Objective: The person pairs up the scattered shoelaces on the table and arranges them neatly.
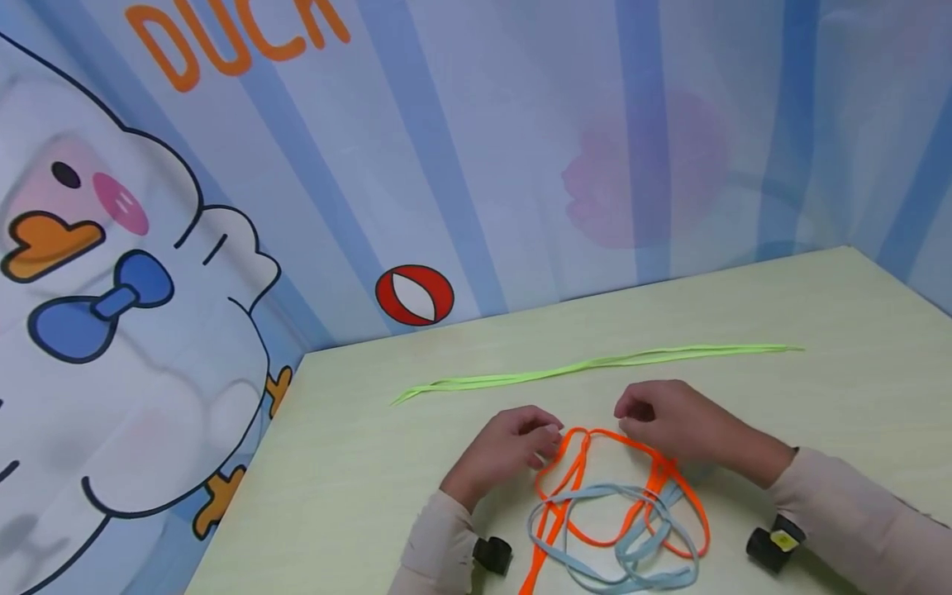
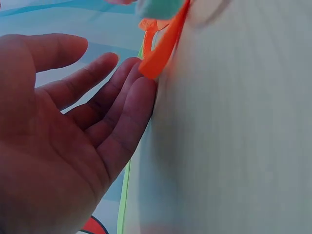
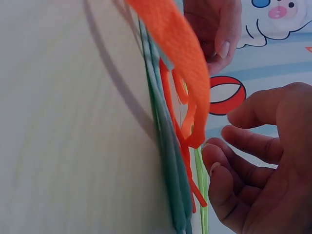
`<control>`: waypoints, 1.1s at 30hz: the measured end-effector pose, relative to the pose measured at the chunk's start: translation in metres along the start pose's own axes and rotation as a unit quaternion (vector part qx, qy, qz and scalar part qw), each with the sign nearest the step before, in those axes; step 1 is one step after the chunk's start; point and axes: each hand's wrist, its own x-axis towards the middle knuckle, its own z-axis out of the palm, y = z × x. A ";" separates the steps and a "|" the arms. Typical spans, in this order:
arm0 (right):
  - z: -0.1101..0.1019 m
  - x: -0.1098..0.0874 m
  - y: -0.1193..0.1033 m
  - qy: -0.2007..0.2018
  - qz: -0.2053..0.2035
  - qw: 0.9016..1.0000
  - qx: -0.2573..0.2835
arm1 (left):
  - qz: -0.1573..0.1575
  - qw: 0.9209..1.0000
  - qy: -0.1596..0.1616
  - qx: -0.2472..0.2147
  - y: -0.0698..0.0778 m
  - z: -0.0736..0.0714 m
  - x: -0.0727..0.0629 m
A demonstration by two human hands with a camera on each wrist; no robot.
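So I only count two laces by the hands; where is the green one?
In the head view the green lace lies stretched out straight on the table, beyond both hands, toward the wall.

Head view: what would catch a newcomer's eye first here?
The bright orange lace, tangled with a pale blue lace at the table's near edge. Both hands, left and right, rest at its top loop. Behind them a green lace lies straight across the table, and a cartoon duck fills the wall.

Pale pink sleeves (black wrist cameras strapped on).
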 end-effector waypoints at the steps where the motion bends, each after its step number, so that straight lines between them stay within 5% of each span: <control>1: 0.001 0.000 -0.001 -0.006 -0.001 1.000 -0.004 | 0.000 1.000 -0.002 0.002 0.001 0.000 0.000; 33: 0.006 -0.009 -0.005 -0.070 -0.006 0.994 -0.085 | 0.014 0.999 -0.044 0.017 0.009 0.019 -0.003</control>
